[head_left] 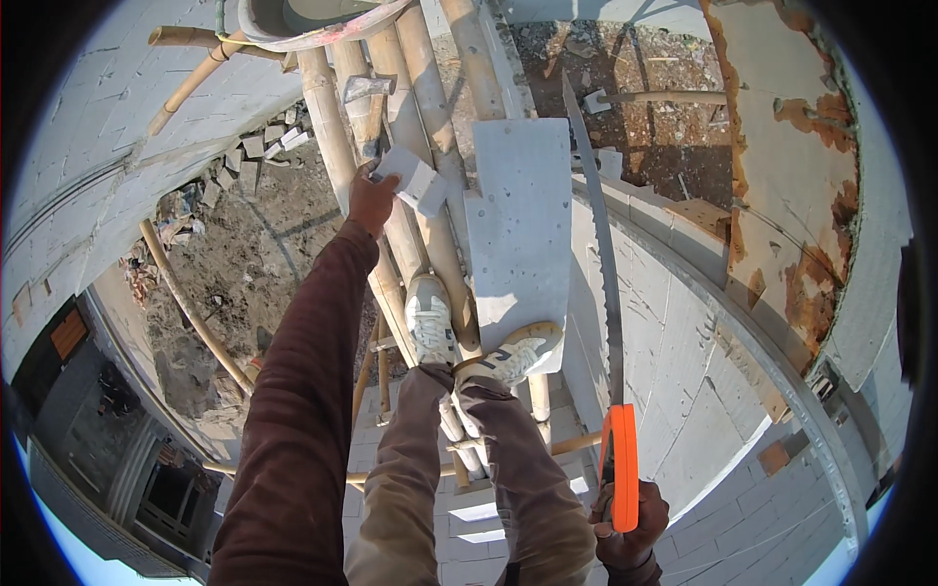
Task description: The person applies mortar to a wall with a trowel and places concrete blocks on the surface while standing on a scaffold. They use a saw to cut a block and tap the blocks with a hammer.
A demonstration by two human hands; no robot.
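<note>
My left hand (373, 198) is closed on a small cut piece of grey aerated concrete block (415, 179), held over the bamboo poles. In my right hand (640, 523), at the lower right, is a hand saw (606, 264) by its orange handle, its long toothed blade pointing away from me. Between the two lies a large pale aerated concrete block (520, 225) on the poles, with the toe of my right shoe (518, 354) on its near end. A hammer (369, 88) rests on the poles just beyond my left hand, its handle partly hidden.
I stand high on a platform of bamboo poles (422, 88). A mortar-stained basin (322, 29) sits at its far end. Block walls (674, 283) rise close on the right. Far below lies dirt ground (234, 283) with broken block pieces (252, 146).
</note>
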